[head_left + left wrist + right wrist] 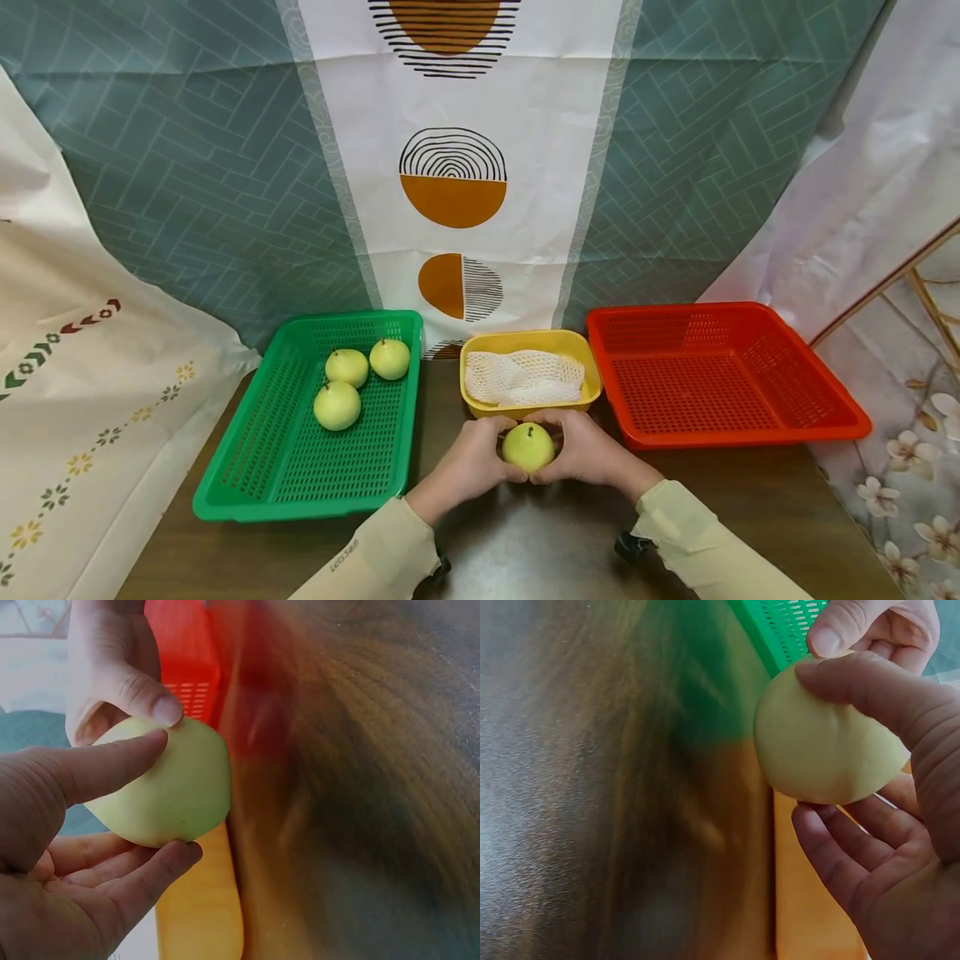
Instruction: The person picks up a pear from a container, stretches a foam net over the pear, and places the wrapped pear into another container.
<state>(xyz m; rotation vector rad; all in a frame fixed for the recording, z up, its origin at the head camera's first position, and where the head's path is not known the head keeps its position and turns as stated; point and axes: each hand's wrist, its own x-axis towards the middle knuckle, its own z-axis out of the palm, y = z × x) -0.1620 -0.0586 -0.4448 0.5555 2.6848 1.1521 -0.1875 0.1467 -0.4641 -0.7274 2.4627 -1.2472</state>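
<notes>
Both hands hold one yellow-green pear (528, 447) between them, in front of the yellow basket (592, 379). My left hand (477, 454) grips its left side, thumb and fingers curled round it. From the other side my right hand (581, 447) grips the same pear. In the left wrist view the pear (180, 784) sits between thumb and fingers, the two thumbs near each other. The right wrist view shows the pear (821, 742) above the dark table, fingers beneath it. White foam net sleeves (525, 377) lie in the yellow basket.
A green basket (408, 417) at the left holds several pears, among them one pear (337, 406) nearest the front. At the right stands a red basket (720, 379). All stand on a dark wooden table (540, 542), with patterned cloth (225, 167) hanging behind.
</notes>
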